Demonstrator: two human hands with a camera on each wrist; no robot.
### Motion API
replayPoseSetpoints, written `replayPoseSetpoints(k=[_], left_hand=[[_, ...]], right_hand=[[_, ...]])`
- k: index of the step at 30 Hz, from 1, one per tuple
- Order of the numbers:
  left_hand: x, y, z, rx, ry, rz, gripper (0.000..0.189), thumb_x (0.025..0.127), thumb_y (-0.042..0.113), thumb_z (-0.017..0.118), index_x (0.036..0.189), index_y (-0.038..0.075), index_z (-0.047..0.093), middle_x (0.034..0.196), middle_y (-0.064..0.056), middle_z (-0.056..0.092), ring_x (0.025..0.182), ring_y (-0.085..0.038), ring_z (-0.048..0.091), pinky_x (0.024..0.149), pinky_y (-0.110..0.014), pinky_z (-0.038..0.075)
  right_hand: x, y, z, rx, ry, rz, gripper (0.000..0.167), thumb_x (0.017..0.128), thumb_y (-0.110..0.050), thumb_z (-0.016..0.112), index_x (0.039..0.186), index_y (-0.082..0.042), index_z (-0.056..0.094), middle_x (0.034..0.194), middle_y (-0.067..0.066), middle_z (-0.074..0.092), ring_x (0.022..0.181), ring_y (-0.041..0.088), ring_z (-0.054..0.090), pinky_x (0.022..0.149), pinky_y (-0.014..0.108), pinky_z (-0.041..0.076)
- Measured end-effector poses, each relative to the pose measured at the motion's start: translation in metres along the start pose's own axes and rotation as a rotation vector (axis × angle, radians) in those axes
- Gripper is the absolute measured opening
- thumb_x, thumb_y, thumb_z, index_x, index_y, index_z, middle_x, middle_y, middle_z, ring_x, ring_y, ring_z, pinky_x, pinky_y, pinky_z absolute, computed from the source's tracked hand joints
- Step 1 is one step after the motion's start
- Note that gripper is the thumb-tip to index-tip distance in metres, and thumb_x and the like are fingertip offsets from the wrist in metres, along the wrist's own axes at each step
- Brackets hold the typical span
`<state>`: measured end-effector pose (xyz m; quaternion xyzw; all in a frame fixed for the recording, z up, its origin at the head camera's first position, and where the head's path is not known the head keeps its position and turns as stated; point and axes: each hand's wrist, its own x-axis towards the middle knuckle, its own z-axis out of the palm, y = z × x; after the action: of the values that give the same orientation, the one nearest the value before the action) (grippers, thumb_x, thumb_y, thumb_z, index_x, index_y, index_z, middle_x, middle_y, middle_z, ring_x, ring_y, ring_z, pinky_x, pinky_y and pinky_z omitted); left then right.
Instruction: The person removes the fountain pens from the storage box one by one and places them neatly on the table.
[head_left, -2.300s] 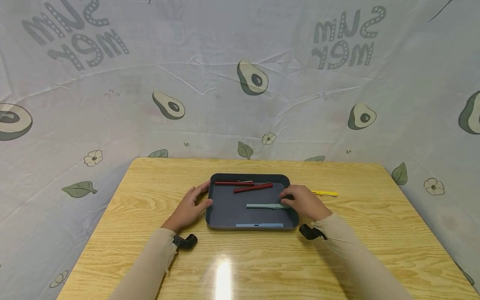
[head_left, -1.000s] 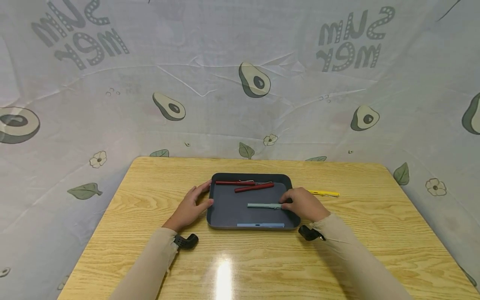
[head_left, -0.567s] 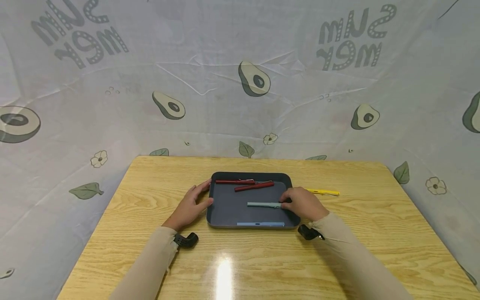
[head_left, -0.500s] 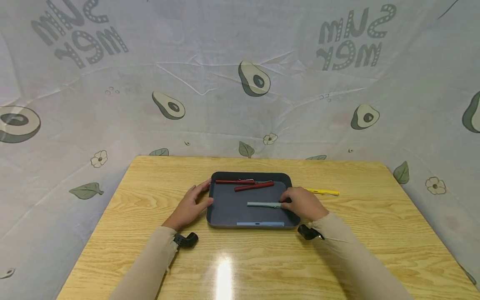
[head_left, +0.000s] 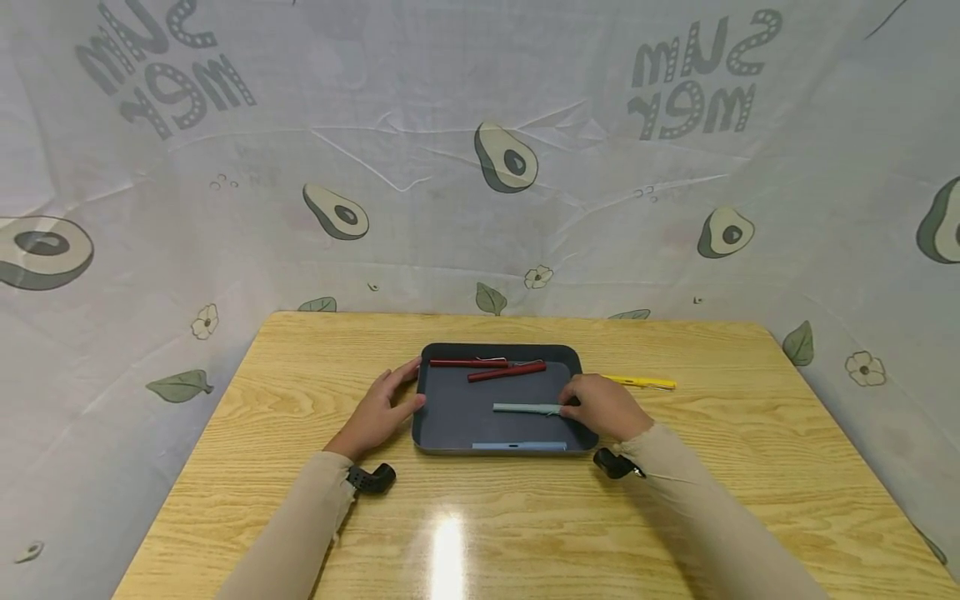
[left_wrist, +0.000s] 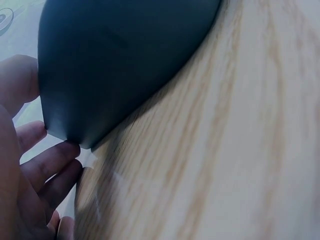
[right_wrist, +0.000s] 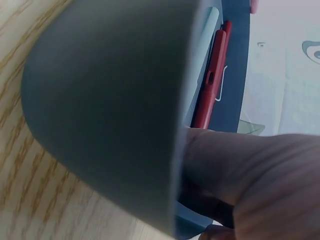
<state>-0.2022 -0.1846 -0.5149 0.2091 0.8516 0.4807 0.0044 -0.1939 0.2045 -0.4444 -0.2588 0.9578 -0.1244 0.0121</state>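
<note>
A dark grey tray (head_left: 450, 433) sits on the table with several pens in it. My right hand (head_left: 606, 407) reaches over its right side and pinches the right end of a pale green pen (head_left: 525, 408), covering that end. In the right wrist view, the tray's wall hides the fingertips of my right hand (right_wrist: 270, 180). My left hand (head_left: 377, 417) touches the tray's left side with fingers spread. In the left wrist view the fingers (left_wrist: 55, 160) are fairly straight against the tray's outer wall (left_wrist: 120, 65).
Two red pens (head_left: 468, 363) lie near the tray's back wall, one slightly slanted. A light blue pen (head_left: 517, 446) lies along the front wall. On the wooden table (head_left: 525, 525), right of the tray, is a yellow pen (head_left: 645, 382), partly behind my right hand. A printed cloth (head_left: 420, 233) hangs behind.
My right hand has gone from hovering at the pale green pen's right end to pinching it. The pen has hardly shifted. My left hand stays at the tray's left side.
</note>
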Motion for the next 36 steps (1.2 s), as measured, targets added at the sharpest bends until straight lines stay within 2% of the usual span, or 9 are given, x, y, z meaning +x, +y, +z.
replayPoseSetpoints(k=[5, 10, 19, 26, 29, 31, 34, 36], left_hand=[[0.0, 0.0, 0.0, 0.0, 0.001, 0.016, 0.069, 0.105, 0.033, 0.064, 0.164, 0.016, 0.033, 0.157, -0.012, 0.048, 0.152, -0.031, 0.034, 0.13, -0.051, 0.007], [-0.001, -0.002, -0.001, -0.002, 0.001, 0.01, 0.069, 0.105, 0.034, 0.064, 0.164, 0.017, 0.033, 0.158, -0.011, 0.048, 0.153, -0.031, 0.032, 0.13, -0.051, 0.007], [-0.001, 0.002, -0.002, -0.007, 0.003, 0.011, 0.069, 0.105, 0.031, 0.065, 0.164, 0.017, 0.033, 0.157, -0.012, 0.048, 0.152, -0.032, 0.033, 0.13, -0.051, 0.006], [-0.001, 0.001, -0.001, 0.002, 0.001, -0.003, 0.069, 0.105, 0.034, 0.064, 0.164, 0.018, 0.033, 0.158, -0.009, 0.048, 0.154, -0.03, 0.03, 0.13, -0.049, 0.007], [-0.001, 0.0, -0.001, 0.002, -0.003, -0.01, 0.069, 0.105, 0.035, 0.063, 0.164, 0.019, 0.032, 0.159, -0.008, 0.047, 0.155, -0.03, 0.028, 0.131, -0.048, 0.007], [-0.001, -0.002, -0.001, 0.003, -0.004, -0.01, 0.068, 0.105, 0.034, 0.064, 0.164, 0.02, 0.032, 0.159, -0.008, 0.047, 0.155, -0.031, 0.027, 0.131, -0.049, 0.007], [-0.001, -0.003, -0.001, 0.003, 0.0, -0.008, 0.068, 0.105, 0.033, 0.064, 0.164, 0.021, 0.033, 0.159, -0.007, 0.047, 0.155, -0.03, 0.028, 0.131, -0.048, 0.006], [-0.001, -0.003, -0.001, 0.002, 0.004, -0.002, 0.068, 0.105, 0.032, 0.064, 0.164, 0.021, 0.033, 0.158, -0.007, 0.048, 0.154, -0.029, 0.03, 0.131, -0.048, 0.006]], right_hand=[[0.0, 0.001, 0.001, 0.012, -0.016, 0.028, 0.005, 0.09, -0.016, 0.081, 0.09, -0.012, 0.08, 0.087, -0.003, 0.072, 0.077, 0.013, 0.065, 0.07, 0.033, 0.057], [-0.001, 0.002, 0.002, 0.051, -0.015, 0.014, 0.003, 0.09, -0.015, 0.082, 0.087, -0.015, 0.079, 0.083, -0.007, 0.072, 0.073, 0.008, 0.061, 0.067, 0.031, 0.055], [-0.007, 0.004, 0.002, 0.155, 0.039, 0.004, 0.006, 0.094, -0.013, 0.077, 0.099, -0.013, 0.081, 0.093, -0.004, 0.074, 0.085, 0.014, 0.066, 0.076, 0.037, 0.058], [-0.01, 0.008, 0.003, 0.202, 0.126, 0.008, 0.01, 0.096, -0.011, 0.075, 0.104, -0.012, 0.08, 0.1, -0.001, 0.075, 0.09, 0.018, 0.064, 0.078, 0.039, 0.056], [-0.011, 0.009, 0.004, 0.218, 0.172, 0.012, 0.012, 0.096, -0.012, 0.074, 0.107, -0.012, 0.08, 0.103, 0.0, 0.075, 0.091, 0.019, 0.064, 0.088, 0.044, 0.055], [-0.011, 0.009, 0.005, 0.219, 0.194, 0.015, 0.012, 0.097, -0.013, 0.074, 0.107, -0.014, 0.08, 0.103, -0.001, 0.075, 0.09, 0.018, 0.062, 0.09, 0.045, 0.053], [-0.011, 0.012, 0.005, 0.215, 0.224, 0.004, 0.012, 0.097, -0.013, 0.074, 0.107, -0.015, 0.08, 0.104, -0.002, 0.075, 0.085, 0.015, 0.058, 0.086, 0.042, 0.051], [-0.012, 0.013, 0.004, 0.211, 0.248, -0.004, 0.012, 0.097, -0.013, 0.074, 0.106, -0.016, 0.08, 0.103, -0.003, 0.075, 0.083, 0.013, 0.053, 0.076, 0.037, 0.047]])
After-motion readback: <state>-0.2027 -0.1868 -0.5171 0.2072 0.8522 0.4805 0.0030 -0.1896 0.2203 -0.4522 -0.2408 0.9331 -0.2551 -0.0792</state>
